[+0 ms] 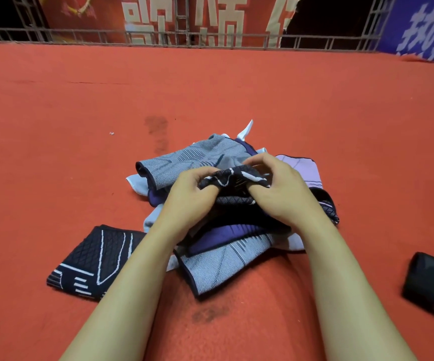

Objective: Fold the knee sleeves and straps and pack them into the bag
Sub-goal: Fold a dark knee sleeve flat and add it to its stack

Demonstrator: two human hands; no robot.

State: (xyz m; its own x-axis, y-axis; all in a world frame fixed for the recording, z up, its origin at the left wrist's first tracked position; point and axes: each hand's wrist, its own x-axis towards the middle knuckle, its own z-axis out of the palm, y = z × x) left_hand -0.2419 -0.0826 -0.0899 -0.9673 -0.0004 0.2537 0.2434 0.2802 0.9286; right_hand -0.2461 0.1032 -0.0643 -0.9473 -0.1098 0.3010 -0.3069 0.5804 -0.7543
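My left hand (192, 194) and my right hand (283, 188) both grip the same dark knee sleeve (236, 178), a navy knit with white lines. The fingers of each hand curl over its upper edge while the thumbs tuck under the fabric, so most of the sleeve is bunched between my palms and I cannot make out its full shape.

Under my fingers lies a heap of other sleeves on the red carpet (236, 95). Just beyond my left fingers a grey ribbed sleeve (184, 160) sticks out. Beyond my right fingers a pale pink sleeve (301, 168) shows only its far corner; the rest is behind my hand. Below my wrists a purple sleeve (231, 233) and a second grey sleeve (223, 267) overlap, and how many pieces lie beneath them I cannot tell. A light blue cloth (136, 182) peeks from under the heap; whether it is the bag is unclear.

Left of my left forearm a black sleeve with white lines (93, 259) lies flat, partly covered by the arm. Far to the right of my right forearm a rolled black strap (431, 285) is cut off by the frame edge.
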